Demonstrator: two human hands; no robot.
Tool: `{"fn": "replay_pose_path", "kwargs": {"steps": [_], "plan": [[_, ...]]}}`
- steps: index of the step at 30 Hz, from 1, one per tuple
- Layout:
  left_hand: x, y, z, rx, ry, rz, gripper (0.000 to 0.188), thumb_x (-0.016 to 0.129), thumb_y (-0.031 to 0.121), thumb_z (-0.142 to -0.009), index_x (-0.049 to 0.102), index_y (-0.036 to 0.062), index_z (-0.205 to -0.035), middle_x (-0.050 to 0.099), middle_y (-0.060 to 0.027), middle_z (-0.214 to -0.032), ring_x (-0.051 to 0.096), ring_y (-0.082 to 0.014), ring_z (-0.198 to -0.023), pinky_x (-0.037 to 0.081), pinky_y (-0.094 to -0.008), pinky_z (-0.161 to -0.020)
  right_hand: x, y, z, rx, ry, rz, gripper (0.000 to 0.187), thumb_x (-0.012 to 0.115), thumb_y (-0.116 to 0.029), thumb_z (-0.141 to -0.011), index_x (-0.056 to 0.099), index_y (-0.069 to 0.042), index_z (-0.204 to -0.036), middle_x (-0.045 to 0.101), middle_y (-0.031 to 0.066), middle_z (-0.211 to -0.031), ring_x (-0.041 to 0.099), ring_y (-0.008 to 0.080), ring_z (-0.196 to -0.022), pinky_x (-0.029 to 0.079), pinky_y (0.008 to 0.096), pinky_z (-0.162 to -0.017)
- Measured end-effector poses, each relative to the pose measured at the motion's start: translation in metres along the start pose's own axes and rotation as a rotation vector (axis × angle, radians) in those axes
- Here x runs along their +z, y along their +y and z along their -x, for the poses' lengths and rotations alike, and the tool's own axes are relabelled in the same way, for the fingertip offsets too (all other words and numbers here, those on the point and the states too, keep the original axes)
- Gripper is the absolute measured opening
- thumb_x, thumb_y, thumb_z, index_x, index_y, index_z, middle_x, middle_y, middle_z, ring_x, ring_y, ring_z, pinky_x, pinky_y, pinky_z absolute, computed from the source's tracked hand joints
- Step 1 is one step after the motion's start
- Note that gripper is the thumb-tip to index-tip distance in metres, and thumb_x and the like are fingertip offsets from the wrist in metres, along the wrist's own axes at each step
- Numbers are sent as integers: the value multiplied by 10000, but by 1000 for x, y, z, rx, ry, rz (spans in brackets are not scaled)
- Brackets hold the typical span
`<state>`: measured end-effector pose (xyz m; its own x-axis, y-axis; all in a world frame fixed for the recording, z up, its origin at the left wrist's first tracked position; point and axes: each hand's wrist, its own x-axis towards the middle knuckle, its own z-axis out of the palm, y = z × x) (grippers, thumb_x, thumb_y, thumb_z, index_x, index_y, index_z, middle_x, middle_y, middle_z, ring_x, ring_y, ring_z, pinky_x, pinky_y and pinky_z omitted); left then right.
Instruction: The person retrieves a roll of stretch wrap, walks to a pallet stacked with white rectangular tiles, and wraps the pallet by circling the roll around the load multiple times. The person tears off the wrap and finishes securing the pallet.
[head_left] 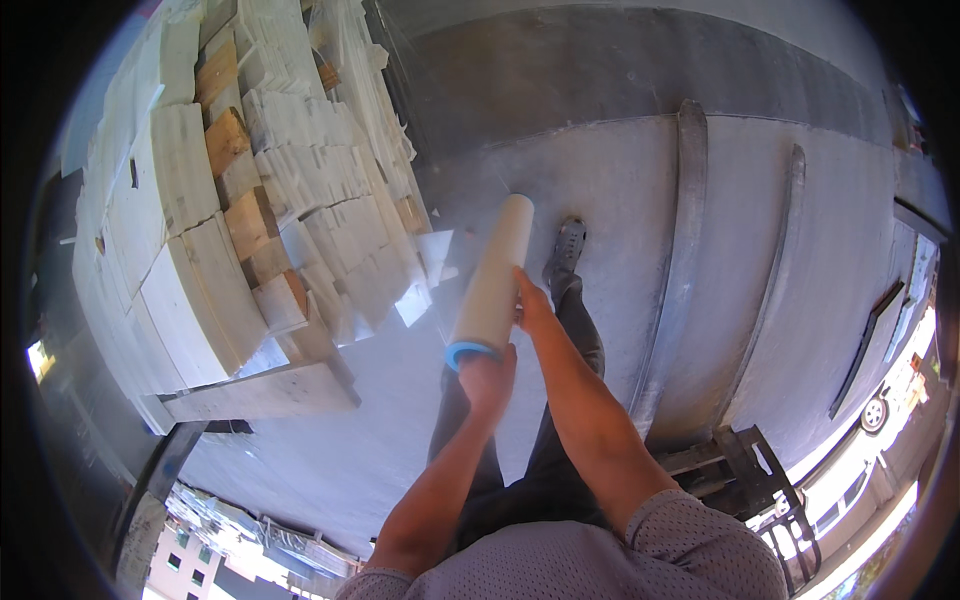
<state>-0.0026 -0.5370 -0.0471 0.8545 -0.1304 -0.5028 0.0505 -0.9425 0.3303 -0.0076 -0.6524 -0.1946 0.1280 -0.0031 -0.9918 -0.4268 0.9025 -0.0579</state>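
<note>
In the head view, a long, smooth cylindrical roll (494,275) of pale, slightly translucent material slants across the middle, in front of the person's body, its near end ringed by a bright blue rim (459,351). The left hand (488,382) grasps that near end, its fingertips hidden from sight; the right hand (533,303) grips the roll's right side lower down, thumb along its surface and the remaining fingers curling underneath.

To the left rises a bulky stack (330,165) of whitish, rough-edged boards, partly glossy as if under clear film, with brown wooden blocks (250,222) between its layers and a pale plank (265,392) at its base. Angular white pieces (413,302) jut from its foot, near the roll. The grey floor (620,190) looks smooth and dusty. A dark, perforated shoe (569,243) stands just beside the roll. Further right, two long, worn metal bars (670,270) reach across the floor from a dark metal frame (755,470).
</note>
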Motion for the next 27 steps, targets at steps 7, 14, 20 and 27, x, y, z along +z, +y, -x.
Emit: {"fn": "replay_pose_path", "kwargs": {"steps": [7,14,20,27], "plan": [[-23,-90,23,654,-89,-277,174,641,206,-735,621,60,-643,614,-129,-658,606,-331,-623,486,-444,-679,31,46,-6,-223,119,504,903,780,-530,-657,472,57,-1269,593,189,-1139,616,291,-1006,507,411,-817],[-19,-121,48,193,-84,-182,281,689,273,-746,671,-4,-706,641,-185,-707,622,-369,-731,492,-445,-759,16,150,-6,-359,-227,271,478,558,-309,-910,479,-76,-1320,567,159,-1264,574,264,-1117,466,356,-918],[-35,-165,64,177,-215,-276,344,699,314,-762,681,-29,-739,656,-191,-745,621,-386,-777,490,-470,-775,15,190,16,12,95,26,787,724,-456,-764,445,44,-1305,575,194,-1163,606,315,-999,518,421,-809],[-55,-233,59,777,-385,-575,213,674,207,-720,687,7,-791,669,-169,-797,633,-327,-786,466,-410,-843,53,209,-5,-172,166,237,926,786,-466,-658,399,57,-1316,529,224,-1243,597,323,-1046,519,413,-831]]}}
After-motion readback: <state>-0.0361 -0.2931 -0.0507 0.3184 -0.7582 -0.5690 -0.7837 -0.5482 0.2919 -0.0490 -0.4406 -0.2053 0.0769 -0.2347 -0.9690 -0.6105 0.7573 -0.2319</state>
